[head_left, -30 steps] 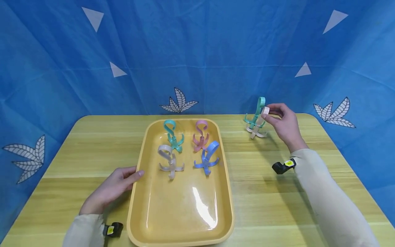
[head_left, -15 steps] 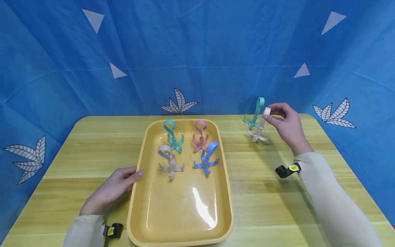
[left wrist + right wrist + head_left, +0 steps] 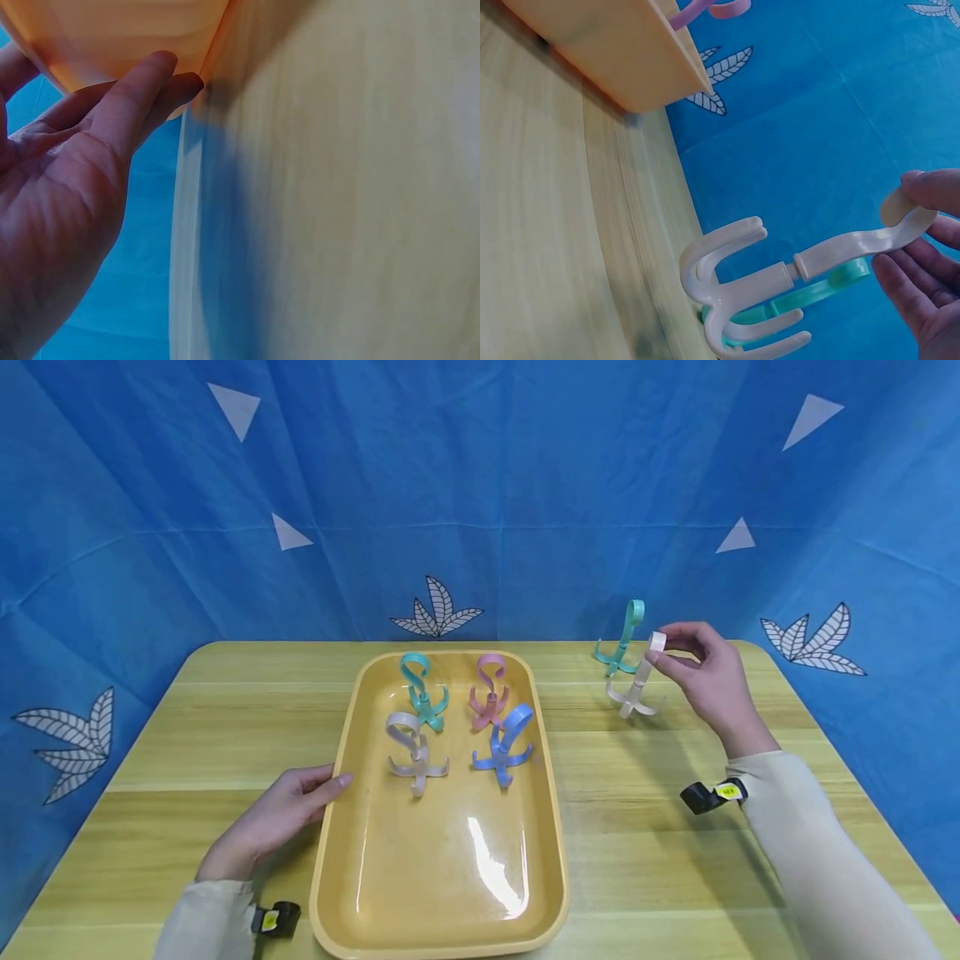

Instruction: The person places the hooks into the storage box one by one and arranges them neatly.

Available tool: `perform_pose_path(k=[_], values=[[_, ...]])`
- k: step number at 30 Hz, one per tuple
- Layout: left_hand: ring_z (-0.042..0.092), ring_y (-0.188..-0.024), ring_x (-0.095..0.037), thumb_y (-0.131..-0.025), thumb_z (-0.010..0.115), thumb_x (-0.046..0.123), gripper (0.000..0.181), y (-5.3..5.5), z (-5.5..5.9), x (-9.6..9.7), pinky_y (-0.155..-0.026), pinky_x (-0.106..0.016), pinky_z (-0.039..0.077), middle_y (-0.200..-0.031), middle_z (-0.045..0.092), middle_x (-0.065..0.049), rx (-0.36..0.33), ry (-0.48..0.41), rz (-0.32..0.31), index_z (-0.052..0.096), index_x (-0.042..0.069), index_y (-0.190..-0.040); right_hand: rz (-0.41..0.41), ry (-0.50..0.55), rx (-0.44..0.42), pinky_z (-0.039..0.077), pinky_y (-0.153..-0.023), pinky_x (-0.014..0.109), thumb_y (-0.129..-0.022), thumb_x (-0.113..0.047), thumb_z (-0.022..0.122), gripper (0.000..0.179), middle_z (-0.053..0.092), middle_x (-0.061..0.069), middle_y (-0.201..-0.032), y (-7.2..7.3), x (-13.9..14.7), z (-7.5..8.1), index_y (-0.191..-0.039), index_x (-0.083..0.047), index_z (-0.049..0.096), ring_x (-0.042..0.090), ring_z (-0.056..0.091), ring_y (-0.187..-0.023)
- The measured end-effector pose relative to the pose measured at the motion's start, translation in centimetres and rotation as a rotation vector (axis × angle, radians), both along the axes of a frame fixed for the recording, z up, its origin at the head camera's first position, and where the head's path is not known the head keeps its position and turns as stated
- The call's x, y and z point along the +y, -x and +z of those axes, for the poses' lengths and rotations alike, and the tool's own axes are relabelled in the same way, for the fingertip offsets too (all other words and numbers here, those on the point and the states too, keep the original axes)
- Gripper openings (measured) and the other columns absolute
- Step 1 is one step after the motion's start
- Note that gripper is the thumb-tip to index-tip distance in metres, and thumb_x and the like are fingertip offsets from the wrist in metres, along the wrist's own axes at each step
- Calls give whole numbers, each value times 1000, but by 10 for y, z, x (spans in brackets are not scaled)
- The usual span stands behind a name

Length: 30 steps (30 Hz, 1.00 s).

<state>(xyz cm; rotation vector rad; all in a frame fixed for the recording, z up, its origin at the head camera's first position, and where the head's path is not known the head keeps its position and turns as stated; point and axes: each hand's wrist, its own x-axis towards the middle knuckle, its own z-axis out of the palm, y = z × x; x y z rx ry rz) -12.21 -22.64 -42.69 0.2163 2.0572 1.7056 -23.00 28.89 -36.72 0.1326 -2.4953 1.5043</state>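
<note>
White hook (image 3: 821, 256), its curled top pinched in the right hand (image 3: 708, 681), near a green hook (image 3: 624, 642); left hand (image 3: 273, 817) grips the tray (image 3: 420, 877).

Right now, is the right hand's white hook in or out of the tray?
Out. The right hand pinches the white hook right of the yellow tray.

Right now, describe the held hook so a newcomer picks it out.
From the yellow tray, look right across the table. There the right hand pinches the white hook by its top. Unlike the green hook behind it, it is white and held.
</note>
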Motion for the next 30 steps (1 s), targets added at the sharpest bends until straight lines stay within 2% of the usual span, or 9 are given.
perform_pose_path(k=[9,18,30], values=[[61,-112,-30,-106,48,29,57,0,0,-1,-90,-32,52,-127,57,-28,-4,-1,-3,39,-16,-140,10,-29,-1,47,-87,14,-93,-19,71,43,55,7,-119,-10,2,1,-128,0,54,12,53,-108],[62,-111,-27,-106,48,28,56,1,1,0,-90,-33,53,-126,58,-27,-5,-6,-10,42,-17,-138,44,-45,17,47,-86,12,-93,-16,71,41,55,6,-119,-24,0,9,-127,0,55,12,54,-106],[63,-109,-26,-106,48,29,55,-1,3,-1,-90,-32,53,-125,59,-27,-1,16,-8,43,-16,-138,124,34,67,50,-87,18,-92,-7,70,38,54,8,-120,-47,-14,24,-126,3,55,17,58,-106]])
